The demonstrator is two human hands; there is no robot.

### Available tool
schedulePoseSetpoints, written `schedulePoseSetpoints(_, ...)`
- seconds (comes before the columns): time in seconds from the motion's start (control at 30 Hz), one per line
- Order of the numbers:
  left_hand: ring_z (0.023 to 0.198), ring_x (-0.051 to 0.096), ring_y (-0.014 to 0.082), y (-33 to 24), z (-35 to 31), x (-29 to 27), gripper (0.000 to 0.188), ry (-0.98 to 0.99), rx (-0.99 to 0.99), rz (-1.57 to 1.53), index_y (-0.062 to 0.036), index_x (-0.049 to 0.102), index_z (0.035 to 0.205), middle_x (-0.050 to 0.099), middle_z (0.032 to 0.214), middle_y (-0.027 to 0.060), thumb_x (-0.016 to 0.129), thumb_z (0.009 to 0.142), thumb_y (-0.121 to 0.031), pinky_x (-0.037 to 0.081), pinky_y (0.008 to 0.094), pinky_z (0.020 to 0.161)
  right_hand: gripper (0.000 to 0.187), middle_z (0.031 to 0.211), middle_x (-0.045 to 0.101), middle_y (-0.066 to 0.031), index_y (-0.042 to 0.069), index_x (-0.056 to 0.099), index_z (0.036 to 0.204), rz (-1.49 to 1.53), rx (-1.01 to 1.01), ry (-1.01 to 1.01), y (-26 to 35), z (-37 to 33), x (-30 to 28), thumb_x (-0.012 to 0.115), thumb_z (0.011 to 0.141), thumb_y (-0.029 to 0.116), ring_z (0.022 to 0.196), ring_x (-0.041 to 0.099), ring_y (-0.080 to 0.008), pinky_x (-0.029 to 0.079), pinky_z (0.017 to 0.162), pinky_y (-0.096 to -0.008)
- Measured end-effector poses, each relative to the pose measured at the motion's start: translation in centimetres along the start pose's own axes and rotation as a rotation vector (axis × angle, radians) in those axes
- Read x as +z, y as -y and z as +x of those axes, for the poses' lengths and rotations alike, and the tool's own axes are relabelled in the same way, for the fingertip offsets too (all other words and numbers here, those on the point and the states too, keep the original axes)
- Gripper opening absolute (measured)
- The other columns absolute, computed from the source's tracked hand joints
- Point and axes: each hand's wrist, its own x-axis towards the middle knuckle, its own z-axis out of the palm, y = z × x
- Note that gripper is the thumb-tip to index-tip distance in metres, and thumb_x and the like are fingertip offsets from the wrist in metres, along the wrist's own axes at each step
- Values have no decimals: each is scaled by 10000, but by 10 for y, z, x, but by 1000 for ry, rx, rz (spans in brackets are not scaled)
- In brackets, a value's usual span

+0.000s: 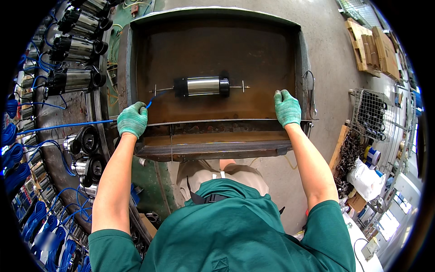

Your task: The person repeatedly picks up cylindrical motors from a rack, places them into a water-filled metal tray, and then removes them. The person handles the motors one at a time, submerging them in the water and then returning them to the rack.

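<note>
Cylinder [202, 86], 1, steel and black: lies inside trough [217, 52]. Left hand [132, 119]: at trough's left, grip clamped on blue cable [90, 123]. Right hand [287, 109]: at trough's right, grip cannot be told.

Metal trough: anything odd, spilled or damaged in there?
Nothing spilled or broken stands out. The metal trough is patchy brown inside; rust or murky liquid, can't tell which. The chrome-and-black cylinder lies nearly straight across it, blue cable running toward its left end.
</note>
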Motion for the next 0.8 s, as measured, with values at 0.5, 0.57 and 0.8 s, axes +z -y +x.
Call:
schedulePoseSetpoints(0.5, 1028, 659, 364, 3, -1, 9, 232, -276, 189, 83, -125, 741, 1108, 700, 1100, 122, 655, 932, -250, 496, 494, 932, 415, 988, 743, -237, 93, 690, 1071, -5, 23, 10, 0, 1, -4, 502, 1066, 463, 985, 699, -468, 552, 862, -580)
schedulePoseSetpoints(0.57, 1058, 640, 359, 5, -1, 9, 243, -313, 217, 119, -133, 729, 1129, 676, 1143, 111, 666, 916, -233, 475, 496, 950, 410, 999, 747, -229, 100, 693, 1083, 6, 42, 18, 3, 0, -5, 502, 1066, 462, 995, 704, -460, 557, 870, -572)
schedulePoseSetpoints(0.8, 981, 678, 366, -18, 9, 15, 252, -222, 373, -183, -92, 706, 1118, 699, 1037, 139, 745, 885, -178, 537, 468, 889, 396, 1082, 753, -182, 126, 683, 1102, 53, 68, 44, 0, 0, -10, 473, 1078, 461, 1035, 709, -426, 566, 883, -553)
